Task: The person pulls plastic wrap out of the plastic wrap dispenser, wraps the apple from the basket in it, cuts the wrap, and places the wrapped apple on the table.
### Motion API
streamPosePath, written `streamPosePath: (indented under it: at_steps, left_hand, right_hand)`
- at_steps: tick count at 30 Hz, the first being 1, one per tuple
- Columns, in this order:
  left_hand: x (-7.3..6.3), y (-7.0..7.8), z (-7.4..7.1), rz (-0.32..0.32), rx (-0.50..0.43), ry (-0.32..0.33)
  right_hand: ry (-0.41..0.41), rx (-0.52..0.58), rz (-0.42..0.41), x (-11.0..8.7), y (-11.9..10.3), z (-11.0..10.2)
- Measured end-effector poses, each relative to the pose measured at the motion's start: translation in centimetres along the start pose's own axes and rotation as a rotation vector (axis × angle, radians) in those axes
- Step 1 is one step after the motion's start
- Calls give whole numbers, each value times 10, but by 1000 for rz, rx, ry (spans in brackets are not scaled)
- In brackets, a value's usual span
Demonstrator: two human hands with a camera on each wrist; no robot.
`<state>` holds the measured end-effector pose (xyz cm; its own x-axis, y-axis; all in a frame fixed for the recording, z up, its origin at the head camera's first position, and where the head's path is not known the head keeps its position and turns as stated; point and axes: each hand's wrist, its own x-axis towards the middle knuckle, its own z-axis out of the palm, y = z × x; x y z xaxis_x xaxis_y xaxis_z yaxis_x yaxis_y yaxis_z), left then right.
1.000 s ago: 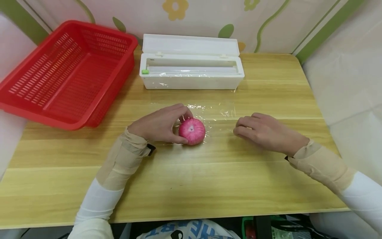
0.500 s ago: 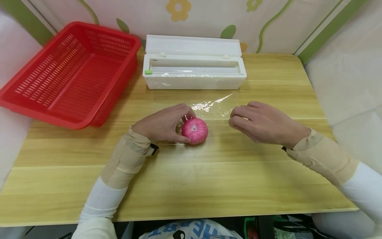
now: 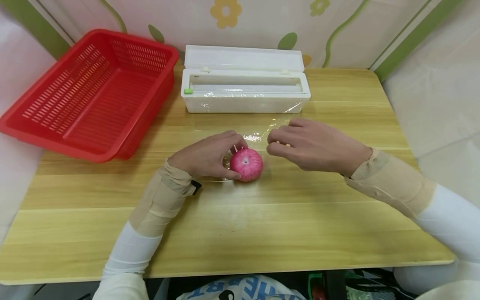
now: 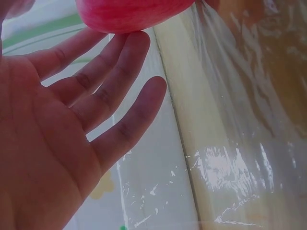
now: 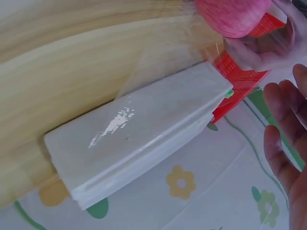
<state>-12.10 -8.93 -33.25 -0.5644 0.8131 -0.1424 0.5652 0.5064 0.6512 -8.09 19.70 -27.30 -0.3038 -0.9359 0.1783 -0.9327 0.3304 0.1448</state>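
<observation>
A pink, streaked apple sits on clear cling film drawn out over the table. My left hand holds it from the left, thumb in front and fingers behind. In the left wrist view the apple lies against the fingertips, while the little finger stands apart from it. My right hand is just right of the apple, pinching the film's edge. The film is gathered and raised toward that hand in the left wrist view. In the right wrist view several right fingers show, with their thumb hidden.
Behind the hands stands a white cling film dispenser, its lid raised and a green slider at its left end. A red slotted basket is at the back left. A flowered sheet hangs behind the table.
My right hand has moved left and away from me, toward the apple, lifting and folding the film's right side over. The left hand keeps its hold on the apple.
</observation>
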Motion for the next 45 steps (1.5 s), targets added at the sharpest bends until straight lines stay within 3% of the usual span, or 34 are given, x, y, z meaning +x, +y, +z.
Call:
streamPosePath:
  at_steps: [7, 17, 22, 27, 41, 45]
  left_hand:
    - [1, -1, 0, 10, -10, 2]
    - [1, -5, 0, 0, -41, 2]
    - [3, -8, 0, 40, -96, 0]
    - [6, -11, 2, 91, -172, 1]
    - [7, -14, 2, 111, -232, 11]
    - [7, -16, 3, 118, -238, 12]
  right_hand:
    - [-47, -86, -85, 22, 0, -3]
    - [-59, -145, -152, 48, -2, 10]
    - [-32, -174, -179, 58, -2, 20]
    - [-13, -167, -187, 64, -3, 30]
    - [-36, -179, -190, 75, -3, 45]
    - [-45, -138, -176, 75, -2, 46]
